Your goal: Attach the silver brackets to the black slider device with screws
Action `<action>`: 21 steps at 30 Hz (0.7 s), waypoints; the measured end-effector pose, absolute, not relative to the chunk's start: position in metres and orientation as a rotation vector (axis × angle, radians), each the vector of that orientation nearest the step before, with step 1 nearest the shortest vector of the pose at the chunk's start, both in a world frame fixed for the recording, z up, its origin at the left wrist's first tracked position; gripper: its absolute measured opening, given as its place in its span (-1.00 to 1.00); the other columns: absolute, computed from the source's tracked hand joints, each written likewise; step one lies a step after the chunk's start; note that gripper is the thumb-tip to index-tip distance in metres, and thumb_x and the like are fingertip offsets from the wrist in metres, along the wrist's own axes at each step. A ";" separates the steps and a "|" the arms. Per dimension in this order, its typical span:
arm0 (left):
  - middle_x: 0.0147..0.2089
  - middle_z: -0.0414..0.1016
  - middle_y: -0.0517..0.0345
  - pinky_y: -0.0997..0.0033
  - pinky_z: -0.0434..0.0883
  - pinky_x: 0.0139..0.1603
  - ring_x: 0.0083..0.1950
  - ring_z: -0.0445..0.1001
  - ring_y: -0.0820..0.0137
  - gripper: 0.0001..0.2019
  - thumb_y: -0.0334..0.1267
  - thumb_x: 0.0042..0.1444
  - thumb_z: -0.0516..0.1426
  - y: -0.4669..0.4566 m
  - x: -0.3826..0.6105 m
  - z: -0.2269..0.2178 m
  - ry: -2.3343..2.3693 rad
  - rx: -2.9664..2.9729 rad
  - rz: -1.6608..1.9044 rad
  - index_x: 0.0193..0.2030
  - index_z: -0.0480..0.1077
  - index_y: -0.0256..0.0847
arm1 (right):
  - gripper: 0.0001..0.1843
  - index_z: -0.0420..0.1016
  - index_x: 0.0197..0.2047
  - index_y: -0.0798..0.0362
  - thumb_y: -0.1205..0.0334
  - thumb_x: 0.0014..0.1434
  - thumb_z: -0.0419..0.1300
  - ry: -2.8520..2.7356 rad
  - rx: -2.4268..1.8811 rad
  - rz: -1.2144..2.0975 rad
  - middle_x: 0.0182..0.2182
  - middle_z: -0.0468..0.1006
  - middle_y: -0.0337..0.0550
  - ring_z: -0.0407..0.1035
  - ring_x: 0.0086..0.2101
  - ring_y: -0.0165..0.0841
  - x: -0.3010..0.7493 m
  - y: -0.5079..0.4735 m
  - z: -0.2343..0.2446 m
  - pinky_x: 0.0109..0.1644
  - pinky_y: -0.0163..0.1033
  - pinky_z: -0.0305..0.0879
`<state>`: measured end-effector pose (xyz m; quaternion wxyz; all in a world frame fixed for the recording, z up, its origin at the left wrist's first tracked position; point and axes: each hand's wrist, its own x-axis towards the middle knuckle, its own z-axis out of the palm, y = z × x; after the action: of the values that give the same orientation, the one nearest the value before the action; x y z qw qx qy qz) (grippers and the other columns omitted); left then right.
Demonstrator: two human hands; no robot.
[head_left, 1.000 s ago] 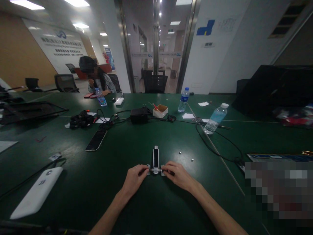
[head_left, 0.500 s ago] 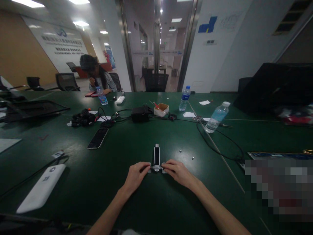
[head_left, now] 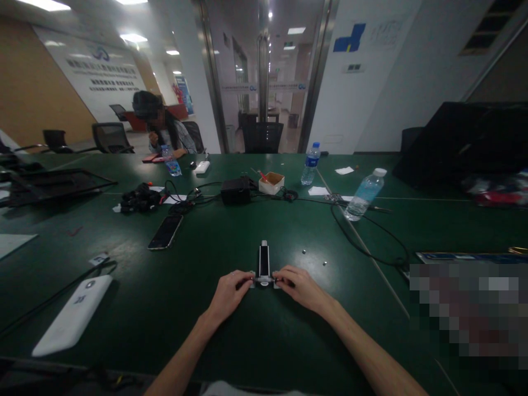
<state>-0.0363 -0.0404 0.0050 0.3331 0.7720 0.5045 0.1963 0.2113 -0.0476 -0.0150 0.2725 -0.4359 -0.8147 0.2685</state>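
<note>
Between two hands on the tabletop (head_left: 231,352), the device (head_left: 264,261) lay pointing straight ahead.
Its long axis ran away from the wearer, silver tip (head_left: 264,243) farthest, with a crossbar (head_left: 264,281) set roughly square to it at the near end. Beside the bar's left end, the left hand (head_left: 229,294) had its fingers pinching the left plate (head_left: 252,283); opposite, the right hand's (head_left: 303,289) fingers pinched the right plate (head_left: 276,284). Whether either plate was fastened, one could not tell. Working well here probably called for light, even pressure from both sides, plates level, so the device did not twist off line. Beyond, metal bits (head_left: 304,251) lay to the right, the phone (head_left: 165,232) to the left.
</note>
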 end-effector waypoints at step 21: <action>-0.07 0.52 0.13 0.36 0.46 -0.08 -0.10 0.48 0.33 -0.81 -0.33 0.22 0.09 -0.034 -0.036 0.010 1.235 2.068 0.514 -0.07 0.49 -0.18 | -0.86 0.52 -0.16 0.07 0.33 0.27 0.13 -2.159 -1.102 0.684 -0.21 0.51 -0.14 0.43 -0.24 -0.40 0.213 -0.047 -0.019 -0.13 -0.30 0.36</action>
<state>-0.0362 -0.0344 0.0101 0.3329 0.7918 0.4728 0.1969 0.2129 -0.0474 -0.0188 0.3064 -0.4166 -0.8159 0.2585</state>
